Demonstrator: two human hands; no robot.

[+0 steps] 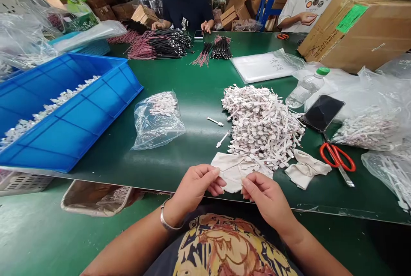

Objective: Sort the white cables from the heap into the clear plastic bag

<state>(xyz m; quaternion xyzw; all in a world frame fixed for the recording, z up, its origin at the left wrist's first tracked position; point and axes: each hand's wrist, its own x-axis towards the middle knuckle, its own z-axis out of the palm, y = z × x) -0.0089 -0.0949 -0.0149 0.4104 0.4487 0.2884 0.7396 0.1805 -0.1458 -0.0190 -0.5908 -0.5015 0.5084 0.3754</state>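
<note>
The left hand (195,184) and right hand (265,196) are pinching one white strip (230,178) together at the table's (192,96) near edge. Much seems left: a heap (260,126) is lying just beyond, and the blue bin (80,139) is holding only a thin layer.

Scene lit brightly and evenly from overhead. Shadows soft, faint under left hand (195,186) and right hand (266,196). Glare seen on plastic bags (379,96) at right, dull sheen on green counter (192,96). Focus sharp throughout. Wide-angle bowing noted at frame edges, blue bin (80,109) stretched at left. White strip (231,178), pinched in both grips, nearly lost against pale cloth (224,162).
</note>
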